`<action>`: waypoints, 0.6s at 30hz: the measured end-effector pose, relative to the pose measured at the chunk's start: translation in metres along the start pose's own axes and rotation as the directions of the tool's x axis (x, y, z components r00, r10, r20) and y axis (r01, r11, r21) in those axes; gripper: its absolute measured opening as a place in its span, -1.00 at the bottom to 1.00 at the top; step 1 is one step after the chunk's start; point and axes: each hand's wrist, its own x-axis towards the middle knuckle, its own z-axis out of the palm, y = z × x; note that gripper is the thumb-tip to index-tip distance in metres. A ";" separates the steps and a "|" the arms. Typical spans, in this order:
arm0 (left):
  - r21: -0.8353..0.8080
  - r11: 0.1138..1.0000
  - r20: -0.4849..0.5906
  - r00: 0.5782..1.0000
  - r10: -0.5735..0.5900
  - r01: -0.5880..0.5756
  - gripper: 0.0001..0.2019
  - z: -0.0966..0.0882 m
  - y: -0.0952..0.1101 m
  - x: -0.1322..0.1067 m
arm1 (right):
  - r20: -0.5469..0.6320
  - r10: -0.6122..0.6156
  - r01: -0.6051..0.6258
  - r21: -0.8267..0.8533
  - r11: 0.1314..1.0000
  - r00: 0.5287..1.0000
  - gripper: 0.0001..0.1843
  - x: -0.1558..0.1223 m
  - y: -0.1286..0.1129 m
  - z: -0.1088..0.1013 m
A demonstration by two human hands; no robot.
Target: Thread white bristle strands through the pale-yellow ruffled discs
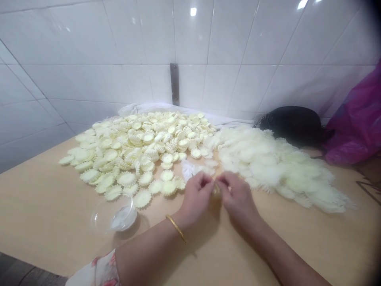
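My left hand (pixel 198 196) and my right hand (pixel 238 198) meet over the table, thumbs and forefingers pinched close together. A small pale bit shows just under the fingertips, mostly hidden, and I cannot make out what it is. Ahead and to the left spreads a heap of cream-coloured discs with scalloped edges (pixel 143 151), many in short stacks. On the right lies a pile of thin, whitish, frilly-edged sheets (pixel 268 163). A crumpled white scrap (pixel 187 170) rests just beyond my left hand.
A small clear cup (pixel 123 218) with something white in it stands near my left forearm. At the back right are a black rounded object (pixel 291 123) and a magenta bag (pixel 357 119). White cloth or plastic lies along the tiled wall (pixel 226 43), behind the wooden table (pixel 38 206).
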 end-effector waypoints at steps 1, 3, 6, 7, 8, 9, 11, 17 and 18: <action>-0.052 0.998 0.008 0.999 -0.035 0.036 -0.91 0.000 0.001 0.001 | 0.017 0.080 -0.081 0.101 0.992 0.997 -0.85 0.001 0.002 -0.001; -0.149 0.983 0.044 0.994 -0.102 0.107 -0.92 -0.002 0.003 0.003 | 0.058 0.197 -0.205 0.265 0.942 0.979 -0.86 0.003 0.005 -0.004; -0.212 0.958 0.104 0.979 -0.175 0.194 -0.91 -0.005 0.003 0.005 | 0.143 0.258 -0.294 0.405 0.866 0.956 -0.82 0.003 0.008 -0.007; -0.201 0.959 0.122 0.976 -0.178 0.200 -0.92 -0.006 0.002 0.005 | 0.183 0.258 -0.314 0.439 0.842 0.949 -0.82 0.002 0.009 -0.008; -0.180 0.965 0.137 0.977 -0.166 0.189 -0.93 -0.006 0.002 0.006 | 0.230 0.253 -0.334 0.466 0.819 0.940 -0.82 0.002 0.009 -0.009; -0.148 0.975 0.146 0.979 -0.142 0.163 -0.94 -0.007 0.001 0.006 | 0.285 0.240 -0.355 0.482 0.801 0.928 -0.80 0.001 0.008 -0.011; -0.045 0.996 0.151 0.986 -0.067 0.075 -0.93 -0.008 0.000 0.005 | 0.369 0.203 -0.371 0.472 0.800 0.907 -0.77 0.001 0.007 -0.013; -0.126 0.984 0.049 0.991 -0.125 0.130 -0.89 -0.004 0.008 0.003 | 0.206 0.171 -0.243 0.402 0.883 0.964 -0.76 0.001 0.006 -0.014; -0.220 0.951 0.073 0.976 -0.206 0.217 -0.88 -0.003 0.010 0.003 | 0.198 0.178 -0.248 0.429 0.868 0.964 -0.77 0.001 0.007 -0.014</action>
